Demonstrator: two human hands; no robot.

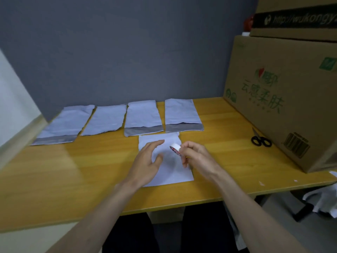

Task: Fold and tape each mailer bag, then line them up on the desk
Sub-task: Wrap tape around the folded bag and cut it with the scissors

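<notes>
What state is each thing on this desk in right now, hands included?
Four mailer bags in the back row: lying flat, side by side.
Fifth mailer bag: flat in front of the row, under both hands.
Tape roll: held above the fifth bag.
Right hand: fingers curled round the tape roll.
Left hand: open, fingers spread over the bag.
Scissors: closed, lying beside the cardboard box.

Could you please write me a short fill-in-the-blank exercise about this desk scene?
1. The right hand holds a roll of ____.
2. ____ mailer bags lie in the row along the back of the desk.
3. The black scissors lie beside the cardboard ____.
4. The left hand is over the ____ mailer bag.

Missing words: tape; four; box; fifth
</notes>
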